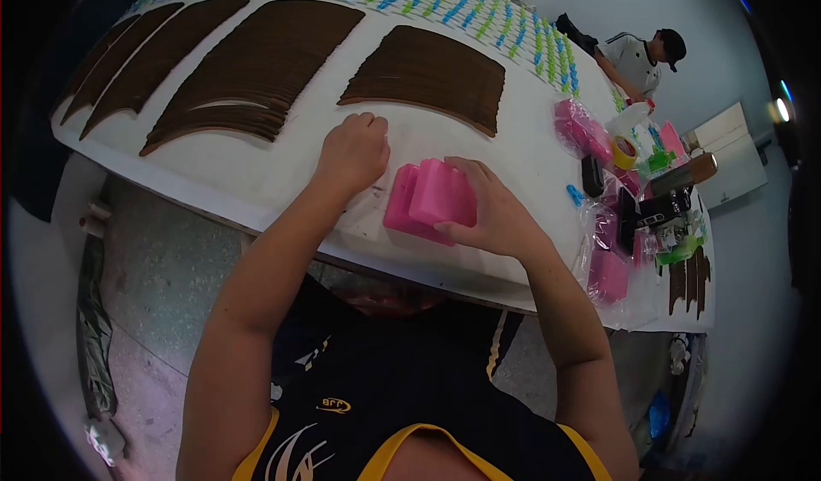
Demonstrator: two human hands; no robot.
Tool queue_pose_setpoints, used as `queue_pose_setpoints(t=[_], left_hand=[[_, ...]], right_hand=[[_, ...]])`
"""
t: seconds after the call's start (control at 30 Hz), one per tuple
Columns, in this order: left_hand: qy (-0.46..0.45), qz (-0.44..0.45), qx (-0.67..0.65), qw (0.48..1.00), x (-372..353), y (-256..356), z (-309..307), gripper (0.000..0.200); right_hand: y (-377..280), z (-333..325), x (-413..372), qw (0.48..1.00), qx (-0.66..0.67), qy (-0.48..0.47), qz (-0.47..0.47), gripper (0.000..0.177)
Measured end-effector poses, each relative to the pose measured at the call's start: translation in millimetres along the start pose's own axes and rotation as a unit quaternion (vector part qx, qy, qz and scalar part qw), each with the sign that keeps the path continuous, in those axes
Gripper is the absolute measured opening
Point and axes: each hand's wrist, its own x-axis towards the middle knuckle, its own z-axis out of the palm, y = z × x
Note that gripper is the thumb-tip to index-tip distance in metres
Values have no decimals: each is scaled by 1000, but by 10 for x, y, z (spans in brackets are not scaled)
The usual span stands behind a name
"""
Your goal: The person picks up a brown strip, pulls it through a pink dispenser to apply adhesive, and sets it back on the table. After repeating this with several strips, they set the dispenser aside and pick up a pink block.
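My right hand (496,212) is wrapped round a pink block (438,192), thumb on its near side and fingers over its far right edge. Another pink block (398,203) shows at its left and beneath, partly covered by the first. To the left, my left hand (355,152) rests low over the white tabletop (321,203) with curled fingers. Whatever lies inside those fingers, if anything, is hidden. Just beyond my hands lies a ribbed dark brown sheet of strips (428,77), and a larger brown sheet (256,66) lies to its left.
More brown strips (162,49) lie at the far left. Rows of blue and green pieces (462,6) cover the far side. At right are wrapped pink blocks (609,263), yellow tape (624,149) and a black box (654,212). Another person (637,62) is bent over the far right end.
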Motion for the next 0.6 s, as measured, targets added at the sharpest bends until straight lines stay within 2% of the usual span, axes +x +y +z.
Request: queue_pose_setpoints(t=[0.37,0.6], left_hand=[[-4,6,-6,1000,6,-32,18,6],[-15,7,7,1000,21,-28,30,8]], right_hand=[[-136,137,143,997,-60,-30,45,96],[-87,273,167,991,-136,-11,7,105]])
